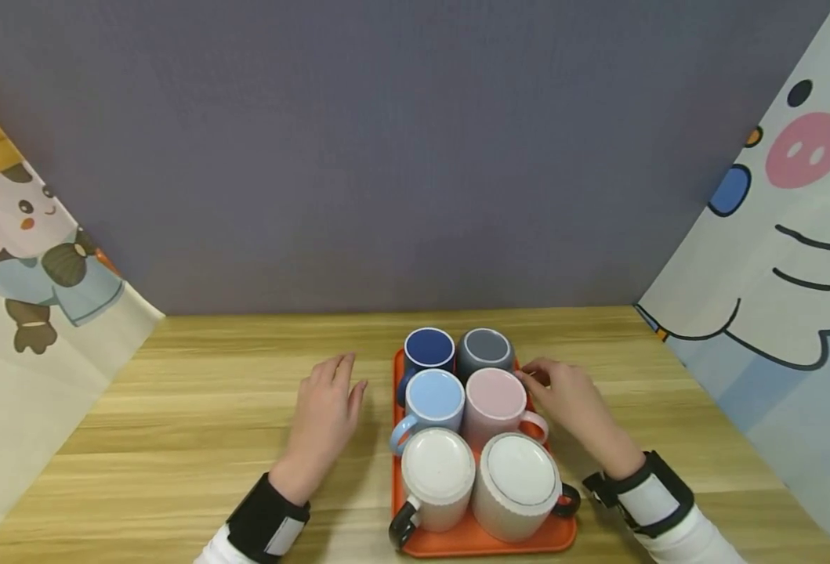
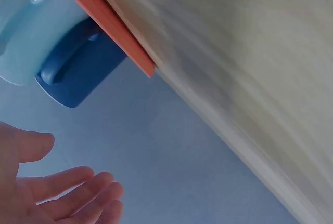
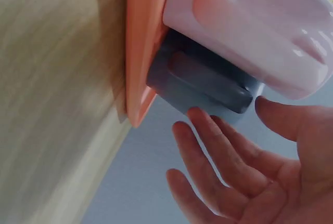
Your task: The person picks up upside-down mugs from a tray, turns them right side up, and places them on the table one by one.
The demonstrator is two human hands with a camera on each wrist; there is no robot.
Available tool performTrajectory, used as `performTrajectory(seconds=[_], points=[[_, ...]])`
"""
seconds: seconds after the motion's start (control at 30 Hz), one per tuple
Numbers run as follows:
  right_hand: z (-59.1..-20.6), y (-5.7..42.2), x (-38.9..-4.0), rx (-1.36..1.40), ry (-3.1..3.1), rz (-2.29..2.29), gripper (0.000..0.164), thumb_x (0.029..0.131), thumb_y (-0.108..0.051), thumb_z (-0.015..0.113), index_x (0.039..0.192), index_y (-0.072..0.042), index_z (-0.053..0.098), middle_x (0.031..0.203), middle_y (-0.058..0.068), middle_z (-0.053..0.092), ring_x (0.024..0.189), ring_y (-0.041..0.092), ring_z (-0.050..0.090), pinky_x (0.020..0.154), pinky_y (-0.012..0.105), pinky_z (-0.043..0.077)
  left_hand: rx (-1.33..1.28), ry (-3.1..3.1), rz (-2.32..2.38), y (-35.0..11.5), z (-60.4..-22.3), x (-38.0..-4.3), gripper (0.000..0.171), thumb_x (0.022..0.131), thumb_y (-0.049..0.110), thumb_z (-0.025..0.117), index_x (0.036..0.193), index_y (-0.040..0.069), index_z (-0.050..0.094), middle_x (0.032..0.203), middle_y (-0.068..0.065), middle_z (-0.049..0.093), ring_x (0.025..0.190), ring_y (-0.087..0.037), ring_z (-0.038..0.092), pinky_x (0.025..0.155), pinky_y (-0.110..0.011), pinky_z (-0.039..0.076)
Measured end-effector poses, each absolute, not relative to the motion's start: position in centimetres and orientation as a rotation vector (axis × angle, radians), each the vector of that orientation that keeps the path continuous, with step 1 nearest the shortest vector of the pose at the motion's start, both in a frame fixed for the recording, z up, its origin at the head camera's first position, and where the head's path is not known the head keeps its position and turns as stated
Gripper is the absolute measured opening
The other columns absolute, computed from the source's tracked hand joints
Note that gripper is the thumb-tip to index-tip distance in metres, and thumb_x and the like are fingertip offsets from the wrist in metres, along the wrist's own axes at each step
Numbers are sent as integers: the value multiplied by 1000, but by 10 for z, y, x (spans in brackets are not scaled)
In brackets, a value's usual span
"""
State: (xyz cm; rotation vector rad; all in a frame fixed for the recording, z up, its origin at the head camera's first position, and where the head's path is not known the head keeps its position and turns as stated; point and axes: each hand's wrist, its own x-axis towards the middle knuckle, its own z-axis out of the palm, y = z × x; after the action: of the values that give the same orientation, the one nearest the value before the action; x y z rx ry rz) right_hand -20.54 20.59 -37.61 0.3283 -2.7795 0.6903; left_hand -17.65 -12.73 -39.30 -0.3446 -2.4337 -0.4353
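Grey mug (image 1: 486,356), bottom up at the orange tray's (image 1: 492,546) far right corner, lies just leftward of the right hand's (image 1: 577,403) fingertips, its upright handle (image 3: 208,81) turned out over the right edge towards them. That hand is the nearer; its fingers are loosely bent, thumb apart, gripping nothing, though contact cannot be told. Off the left edge, the left hand (image 1: 321,419) spreads relaxed fingers, holding nothing.

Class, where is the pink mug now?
In the head view, the pink mug is right of the light blue mug, midway along the orange tray.
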Motion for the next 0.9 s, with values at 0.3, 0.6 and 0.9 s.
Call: performTrajectory(seconds=[0.3,0.6,0.9], points=[[-382,209,-214,395,-2782,774,14,88,-17,65,93,-6,72,83,7,70,75,21,63,68,39,50,-341,-2429,-404,-142,-392,-180,40,89,19,66,120,-5,57,112,-23,61,104,-39,57,82,-51,48],[-386,208,-219,464,-2811,855,10,88,-13,64,84,-5,70,76,5,68,69,16,59,63,32,47,-323,-2424,-402,-156,-393,-181,39,90,19,64,119,-7,57,112,-24,61,103,-40,58,81,-52,48],[-386,206,-225,476,-2849,907,12,90,-12,61,84,-5,68,76,5,65,68,14,54,62,30,44,-277,-2435,-403,-170,-393,-183,39,91,20,63,119,-8,57,112,-26,61,104,-42,56,81,-54,46]])
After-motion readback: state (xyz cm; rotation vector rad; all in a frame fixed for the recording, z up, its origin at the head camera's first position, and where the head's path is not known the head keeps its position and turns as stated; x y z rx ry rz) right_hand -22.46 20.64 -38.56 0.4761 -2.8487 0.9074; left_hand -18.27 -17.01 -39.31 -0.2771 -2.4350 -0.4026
